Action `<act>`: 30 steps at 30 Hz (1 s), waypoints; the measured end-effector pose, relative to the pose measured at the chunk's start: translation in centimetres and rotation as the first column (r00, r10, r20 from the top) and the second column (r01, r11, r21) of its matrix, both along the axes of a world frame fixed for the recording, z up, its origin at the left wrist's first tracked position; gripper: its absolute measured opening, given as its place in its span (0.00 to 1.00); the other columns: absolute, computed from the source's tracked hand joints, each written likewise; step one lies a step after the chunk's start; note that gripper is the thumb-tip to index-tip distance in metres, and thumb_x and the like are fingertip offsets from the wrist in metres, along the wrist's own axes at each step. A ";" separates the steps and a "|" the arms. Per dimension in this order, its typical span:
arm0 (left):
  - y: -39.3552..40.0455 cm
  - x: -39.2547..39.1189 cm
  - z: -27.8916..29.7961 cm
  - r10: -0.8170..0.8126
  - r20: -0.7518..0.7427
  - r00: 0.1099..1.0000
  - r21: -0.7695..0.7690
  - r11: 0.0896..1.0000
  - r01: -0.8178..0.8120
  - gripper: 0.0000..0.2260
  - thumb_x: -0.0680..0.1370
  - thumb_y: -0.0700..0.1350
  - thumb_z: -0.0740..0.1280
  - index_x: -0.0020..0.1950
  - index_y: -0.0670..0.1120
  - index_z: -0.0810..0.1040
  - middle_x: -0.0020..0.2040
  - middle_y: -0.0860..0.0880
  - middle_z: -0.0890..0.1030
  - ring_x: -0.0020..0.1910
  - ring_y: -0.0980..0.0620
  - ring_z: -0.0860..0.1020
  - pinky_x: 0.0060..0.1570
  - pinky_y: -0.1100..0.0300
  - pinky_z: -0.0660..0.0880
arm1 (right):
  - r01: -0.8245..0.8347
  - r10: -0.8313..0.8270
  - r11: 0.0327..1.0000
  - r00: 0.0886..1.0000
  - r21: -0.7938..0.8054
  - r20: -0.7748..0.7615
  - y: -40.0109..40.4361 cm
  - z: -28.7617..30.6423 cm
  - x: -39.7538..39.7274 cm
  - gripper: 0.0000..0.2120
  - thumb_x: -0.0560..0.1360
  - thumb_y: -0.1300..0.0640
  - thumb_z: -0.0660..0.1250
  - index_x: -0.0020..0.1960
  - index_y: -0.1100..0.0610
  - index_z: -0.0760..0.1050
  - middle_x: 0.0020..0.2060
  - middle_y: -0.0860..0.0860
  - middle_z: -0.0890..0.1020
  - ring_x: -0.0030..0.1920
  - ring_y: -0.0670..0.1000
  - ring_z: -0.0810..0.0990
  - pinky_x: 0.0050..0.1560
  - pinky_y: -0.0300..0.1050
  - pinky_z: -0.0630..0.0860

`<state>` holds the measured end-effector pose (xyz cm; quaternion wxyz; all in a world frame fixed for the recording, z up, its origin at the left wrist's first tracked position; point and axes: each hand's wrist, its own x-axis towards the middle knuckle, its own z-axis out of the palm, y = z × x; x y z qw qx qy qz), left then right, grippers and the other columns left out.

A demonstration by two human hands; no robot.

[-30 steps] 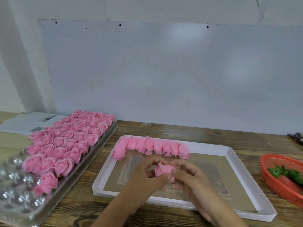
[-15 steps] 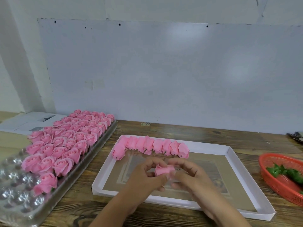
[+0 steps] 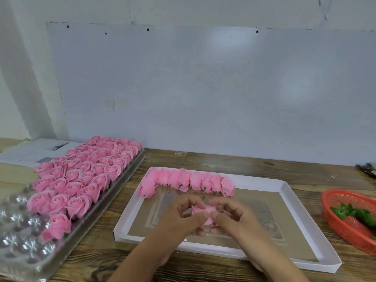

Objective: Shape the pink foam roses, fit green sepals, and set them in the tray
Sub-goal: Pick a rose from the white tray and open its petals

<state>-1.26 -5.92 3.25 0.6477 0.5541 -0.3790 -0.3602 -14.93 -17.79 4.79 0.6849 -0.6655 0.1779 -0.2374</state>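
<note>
A pink foam rose (image 3: 203, 212) is pinched between both hands (image 3: 207, 218) above the white tray (image 3: 289, 192) — unshaped buds (image 3: 189, 182) line its far edge.

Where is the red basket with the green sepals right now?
In the head view, the red basket sits on the wooden table at the far right edge of the frame, just right of the white tray, with green sepals inside.

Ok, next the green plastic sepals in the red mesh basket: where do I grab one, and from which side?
Judging by the view, pinch a raised leaf tip of the green plastic sepals, coming from above with the right hand. They lie low inside the red mesh basket, whose rim blocks a sideways reach.
</note>
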 end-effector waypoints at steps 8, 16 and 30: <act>0.0 0.2 -0.1 -0.010 0.008 1.000 0.001 1.000 0.010 0.09 0.71 0.46 0.76 0.50 0.48 0.82 0.46 0.46 0.84 0.39 0.49 0.80 0.45 0.56 0.79 | 0.006 -0.006 1.000 1.000 0.008 0.004 0.1 0.0 0.1 0.11 0.74 0.69 0.70 0.49 0.55 0.83 0.40 0.52 0.84 0.35 0.51 0.82 0.40 0.42 0.80; 0.1 0.2 0.0 -0.028 0.042 0.999 -0.040 0.999 0.030 0.10 0.72 0.46 0.76 0.51 0.48 0.82 0.48 0.45 0.84 0.40 0.48 0.80 0.45 0.55 0.80 | -0.072 0.068 0.985 0.997 0.155 0.028 -0.2 0.1 -0.1 0.11 0.66 0.54 0.74 0.47 0.56 0.84 0.36 0.57 0.80 0.34 0.50 0.80 0.37 0.42 0.80; -0.1 0.0 0.0 0.057 0.019 0.998 0.009 0.998 -0.057 0.05 0.72 0.44 0.75 0.46 0.49 0.82 0.46 0.46 0.85 0.37 0.49 0.82 0.44 0.57 0.81 | 0.017 -0.017 0.999 1.000 -0.027 -0.005 0.1 -0.5 0.4 0.09 0.74 0.65 0.72 0.52 0.58 0.81 0.46 0.58 0.84 0.43 0.54 0.83 0.47 0.50 0.83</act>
